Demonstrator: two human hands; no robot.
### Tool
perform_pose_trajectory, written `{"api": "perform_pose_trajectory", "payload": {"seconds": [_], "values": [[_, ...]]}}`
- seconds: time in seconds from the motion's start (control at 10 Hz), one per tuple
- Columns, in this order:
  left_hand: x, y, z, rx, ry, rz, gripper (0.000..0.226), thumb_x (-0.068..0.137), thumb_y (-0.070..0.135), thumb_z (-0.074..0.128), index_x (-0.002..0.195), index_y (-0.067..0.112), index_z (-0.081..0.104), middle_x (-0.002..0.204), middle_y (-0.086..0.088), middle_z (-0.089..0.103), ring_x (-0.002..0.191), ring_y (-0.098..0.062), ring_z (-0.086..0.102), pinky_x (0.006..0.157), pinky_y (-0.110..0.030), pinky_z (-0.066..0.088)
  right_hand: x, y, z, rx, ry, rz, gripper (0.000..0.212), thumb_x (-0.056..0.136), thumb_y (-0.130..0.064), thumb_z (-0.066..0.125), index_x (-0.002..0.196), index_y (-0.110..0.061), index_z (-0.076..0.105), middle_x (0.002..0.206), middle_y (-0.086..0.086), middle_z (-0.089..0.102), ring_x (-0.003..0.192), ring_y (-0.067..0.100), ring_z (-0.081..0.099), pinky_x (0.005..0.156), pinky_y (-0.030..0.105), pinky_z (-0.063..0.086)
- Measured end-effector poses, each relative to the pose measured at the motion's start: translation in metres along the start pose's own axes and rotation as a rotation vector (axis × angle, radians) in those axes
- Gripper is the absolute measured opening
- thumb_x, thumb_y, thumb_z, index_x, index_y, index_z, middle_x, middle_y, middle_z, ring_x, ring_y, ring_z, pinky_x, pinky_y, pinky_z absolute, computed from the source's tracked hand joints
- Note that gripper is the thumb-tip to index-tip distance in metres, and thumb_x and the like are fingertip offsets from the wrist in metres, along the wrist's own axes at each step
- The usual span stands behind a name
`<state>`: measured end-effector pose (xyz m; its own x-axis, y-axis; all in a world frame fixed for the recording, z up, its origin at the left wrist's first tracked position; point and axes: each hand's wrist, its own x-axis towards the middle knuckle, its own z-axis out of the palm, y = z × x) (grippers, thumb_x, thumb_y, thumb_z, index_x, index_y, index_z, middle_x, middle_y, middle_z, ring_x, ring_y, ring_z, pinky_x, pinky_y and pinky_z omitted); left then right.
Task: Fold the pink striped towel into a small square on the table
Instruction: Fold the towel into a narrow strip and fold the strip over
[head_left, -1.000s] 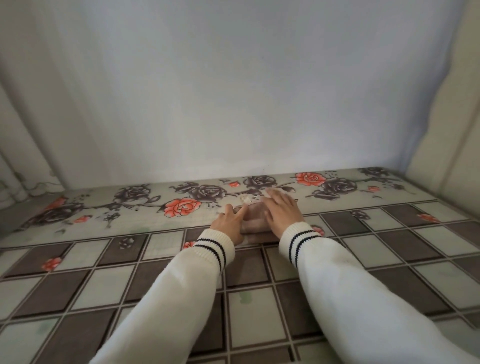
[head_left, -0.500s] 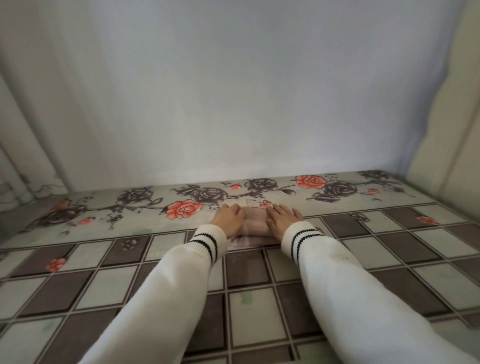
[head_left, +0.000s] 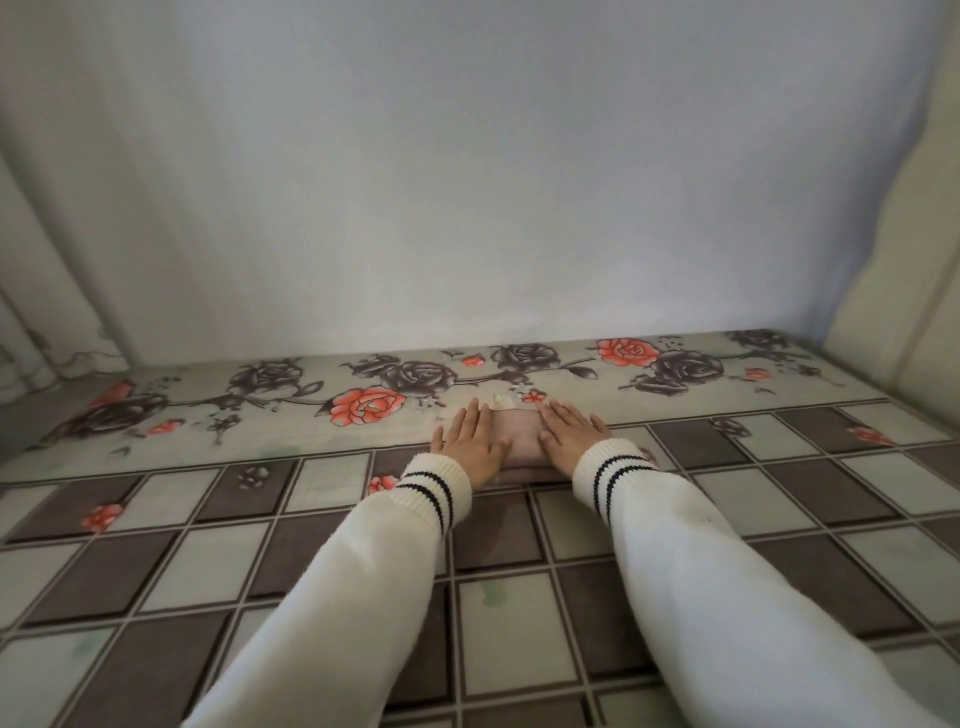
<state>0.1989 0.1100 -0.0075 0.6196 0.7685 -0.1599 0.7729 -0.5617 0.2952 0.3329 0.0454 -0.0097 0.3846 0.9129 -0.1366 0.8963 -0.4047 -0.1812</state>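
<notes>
Pink folded cloth towel (head_left: 521, 436) sits as a small thick block on the table (head_left: 519, 530), btwn your two hands.
Your left hand (head_left: 470, 446) lies flat, fingers straight, pressing the towel's left side; your right hand (head_left: 570, 436) does the same on the right side w/ fingers spread. Neither grips anything. Towel lies where the brown-and-cream checked vinyl cover meets its rose-printed band (head_left: 363, 402), near the pale wall (head_left: 478, 182). White knit sleeves (head_left: 332, 597) w/ dark cuff stripes cover both arms.
</notes>
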Motion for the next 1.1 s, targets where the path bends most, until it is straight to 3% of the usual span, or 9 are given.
{"api": "perform_pose_trajectory", "payload": {"seconds": [0.6,0.7,0.9,1.1], "values": [[0.007,-0.004,0.007,-0.096,0.028,0.001,0.064,0.099,0.041,0.024,0.151,0.016,-0.005,0.16,0.001,-0.014,0.148,-0.017,-0.011,0.123,-0.038,0.0,-0.002,0.0,0.005,0.065,0.004,0.017,0.054,0.1,-0.03,0.017,0.151,-0.02,0.0,0.16,-0.004,-0.006,0.148,0.012,-0.004,0.12,0.038,0.0],[0.001,-0.001,0.009,-0.18,0.082,-0.032,0.067,0.098,0.043,0.028,0.151,0.017,-0.003,0.16,-0.002,-0.011,0.148,-0.026,-0.004,0.122,-0.042,0.006,-0.002,0.0,0.004,0.054,0.007,0.022,0.054,0.1,-0.03,0.017,0.151,-0.02,0.0,0.16,-0.004,-0.006,0.148,0.012,-0.004,0.12,0.038,-0.001],[-0.011,0.002,-0.002,-0.357,0.166,-0.188,0.083,0.09,0.047,0.046,0.15,0.011,0.001,0.155,-0.02,0.013,0.142,-0.038,0.02,0.116,-0.045,0.02,-0.003,0.0,0.005,0.053,0.009,0.029,0.054,0.1,-0.03,0.017,0.151,-0.02,-0.001,0.16,-0.003,-0.005,0.148,0.013,-0.004,0.12,0.039,0.0],[-0.011,-0.002,-0.005,-0.539,0.099,-0.269,0.083,0.087,0.05,0.05,0.146,0.009,0.008,0.146,-0.024,0.037,0.13,-0.039,0.043,0.11,-0.04,0.034,-0.006,-0.002,0.003,0.051,0.019,0.039,0.055,0.1,-0.03,0.018,0.151,-0.019,0.001,0.161,-0.003,-0.002,0.148,0.012,-0.001,0.12,0.04,0.0]]}}
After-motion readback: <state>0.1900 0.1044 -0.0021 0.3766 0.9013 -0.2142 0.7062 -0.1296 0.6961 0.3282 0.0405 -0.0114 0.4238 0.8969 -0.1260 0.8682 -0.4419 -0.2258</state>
